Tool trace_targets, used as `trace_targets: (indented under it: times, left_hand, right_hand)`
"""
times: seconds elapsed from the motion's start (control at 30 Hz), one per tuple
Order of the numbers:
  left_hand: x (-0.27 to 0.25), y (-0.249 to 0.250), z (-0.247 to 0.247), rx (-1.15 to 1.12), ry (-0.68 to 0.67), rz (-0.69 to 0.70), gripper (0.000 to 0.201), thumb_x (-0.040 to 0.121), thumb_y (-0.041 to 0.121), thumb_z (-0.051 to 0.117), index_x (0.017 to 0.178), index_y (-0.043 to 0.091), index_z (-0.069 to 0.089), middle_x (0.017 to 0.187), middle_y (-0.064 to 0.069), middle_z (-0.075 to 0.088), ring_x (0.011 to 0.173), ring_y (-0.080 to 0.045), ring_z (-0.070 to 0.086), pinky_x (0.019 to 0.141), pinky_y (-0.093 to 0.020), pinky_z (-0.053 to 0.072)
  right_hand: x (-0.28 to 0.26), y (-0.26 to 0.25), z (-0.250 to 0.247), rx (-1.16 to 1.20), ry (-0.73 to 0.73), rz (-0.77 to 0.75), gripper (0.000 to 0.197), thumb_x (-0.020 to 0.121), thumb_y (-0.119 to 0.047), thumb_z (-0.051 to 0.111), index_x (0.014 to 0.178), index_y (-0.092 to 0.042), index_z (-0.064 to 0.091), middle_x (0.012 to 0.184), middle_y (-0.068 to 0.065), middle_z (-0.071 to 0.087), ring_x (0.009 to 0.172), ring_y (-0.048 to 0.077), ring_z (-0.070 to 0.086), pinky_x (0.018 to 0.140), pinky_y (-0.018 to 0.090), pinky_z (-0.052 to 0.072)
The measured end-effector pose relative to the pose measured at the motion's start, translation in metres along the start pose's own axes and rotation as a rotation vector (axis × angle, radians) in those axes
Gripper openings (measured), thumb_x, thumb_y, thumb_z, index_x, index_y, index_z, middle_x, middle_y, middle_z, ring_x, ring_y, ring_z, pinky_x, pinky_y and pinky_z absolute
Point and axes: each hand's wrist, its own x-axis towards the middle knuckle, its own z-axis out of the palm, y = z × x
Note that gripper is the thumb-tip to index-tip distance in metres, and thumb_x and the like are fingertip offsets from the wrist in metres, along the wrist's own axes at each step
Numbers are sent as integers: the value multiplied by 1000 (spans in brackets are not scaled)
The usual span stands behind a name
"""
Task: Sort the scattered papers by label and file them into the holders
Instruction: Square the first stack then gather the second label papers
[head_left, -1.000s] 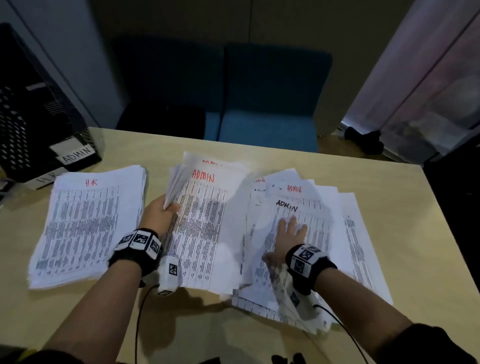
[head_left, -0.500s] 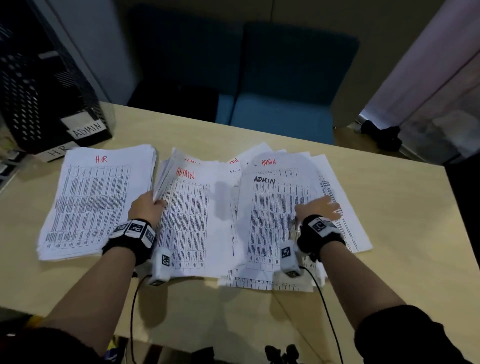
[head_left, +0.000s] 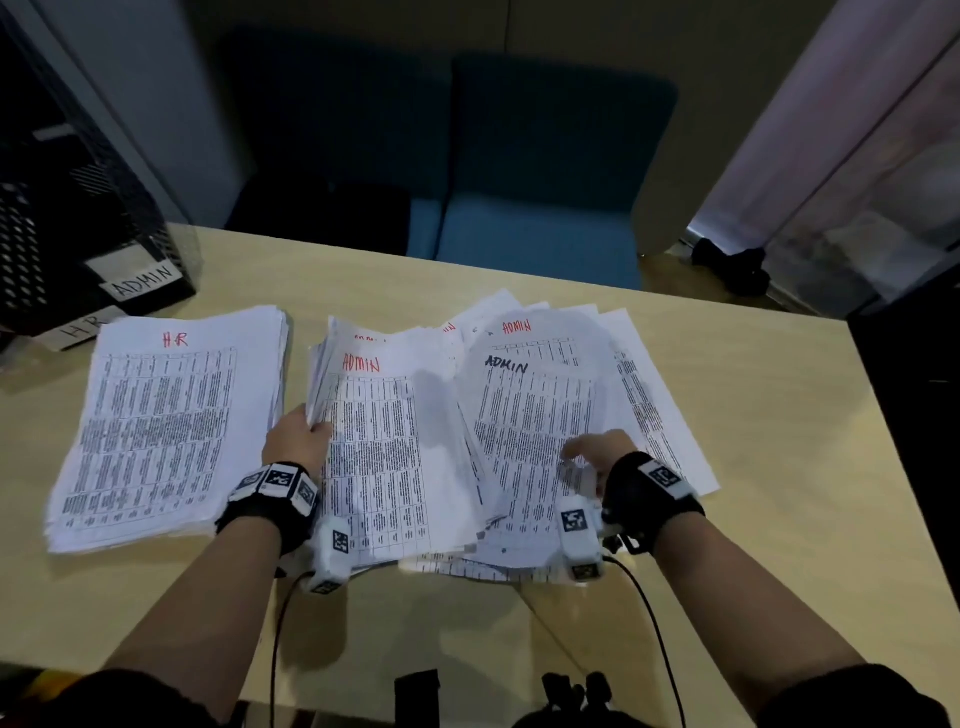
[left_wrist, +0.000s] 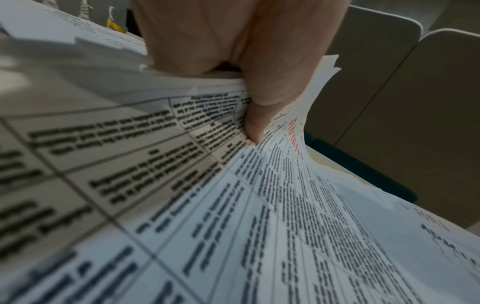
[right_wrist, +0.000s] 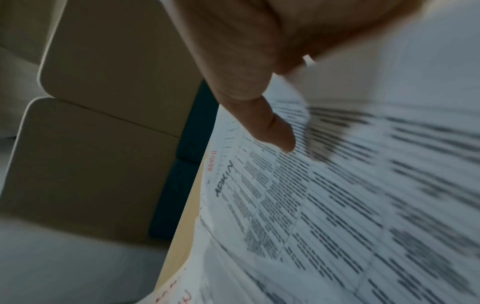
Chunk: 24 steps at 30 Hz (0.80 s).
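Three paper piles lie on the wooden table (head_left: 779, 545). A squared HR stack (head_left: 166, 426) lies at the left. My left hand (head_left: 296, 441) grips the left edge of the middle ADMIN stack (head_left: 384, 447), thumb on top and fingers underneath (left_wrist: 233, 51). To the right is a loose, fanned ADMIN pile (head_left: 530, 410) with a black-lettered sheet on top. My right hand (head_left: 597, 454) is on its right side. Its thumb (right_wrist: 275, 131) presses the top sheet, whose edge curls up against the fingers. The black mesh holders (head_left: 62, 223) with ADMIN and HR labels stand at the far left.
Blue upholstered seats (head_left: 535, 156) stand beyond the table's far edge. A dark cabinet (head_left: 914, 415) borders the table on the right. Wrist-camera cables (head_left: 654, 623) hang off the near edge. Bare tabletop shows to the right of the piles and in front of them.
My right hand slid from the middle of the loose ADMIN pile to its right side and now pinches the top sheets. My left hand kept its grip on the middle stack.
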Motion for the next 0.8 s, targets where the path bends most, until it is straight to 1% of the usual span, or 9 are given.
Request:
trace_targets:
  times: [0.17,0.2,0.27,0.43,0.53,0.6,0.67,0.73,0.8]
  left_hand:
    - [-1,-3,0,-51,-7,33,26,98,15,52,118,0,60,95,-19,63,80,-28,54,73,-32,43]
    - [0,-3,-2,-68,-14,39,27,98,15,53,119,0,59,99,-20,64,81,-27,54,75,-32,43]
    - [3,-3,-7,-96,-28,38,31,98,17,54,122,-2,58,107,-23,65,87,-28,56,79,-33,44]
    - [6,-3,-14,-70,-29,1,32,97,17,55,123,-2,58,109,-23,64,98,-35,61,82,-36,45]
    - [5,-2,-12,-25,-35,-26,27,95,16,55,117,2,61,103,-22,64,92,-34,60,79,-34,46]
    - [5,-2,-11,-16,-44,-32,27,95,15,55,117,2,61,106,-23,64,92,-35,61,80,-35,46]
    - [6,-1,-9,-10,-48,-39,27,95,16,54,118,2,60,106,-23,64,96,-36,62,81,-35,47]
    - [5,-1,-8,4,-48,-35,27,95,16,54,118,3,61,103,-21,64,97,-36,62,82,-36,47]
    - [5,0,-6,10,-46,-22,26,95,15,54,116,3,61,104,-21,64,97,-36,62,83,-37,48]
  right_hand:
    - [0,-8,4,-170,15,-68,13,84,-10,62,74,-12,55,82,5,53,82,19,54,74,24,41]
    - [-1,-12,1,-215,39,-101,6,86,-10,59,81,-8,60,89,10,55,91,23,57,75,25,42]
    - [3,-21,-10,-255,165,-163,26,90,-12,54,109,3,63,107,20,61,109,32,59,82,32,45]
    - [16,-44,-48,-215,381,-257,26,90,-17,54,110,-9,70,106,20,66,95,35,62,82,33,51]
    - [40,-46,-52,-302,352,-169,39,84,-30,58,116,-8,59,122,22,56,104,39,57,93,45,50]
    - [46,-44,-49,-259,288,-111,67,79,-34,70,132,-4,43,134,23,44,113,41,52,95,48,49]
    - [44,-43,-44,-216,240,-85,82,76,-28,76,140,1,34,133,25,47,110,38,55,87,44,51]
    - [43,-42,-39,-215,174,-86,74,77,-24,76,135,7,42,115,25,59,89,34,60,67,36,49]
    - [48,-38,-35,-232,132,-87,62,80,-19,74,128,10,48,110,23,59,84,32,58,65,33,44]
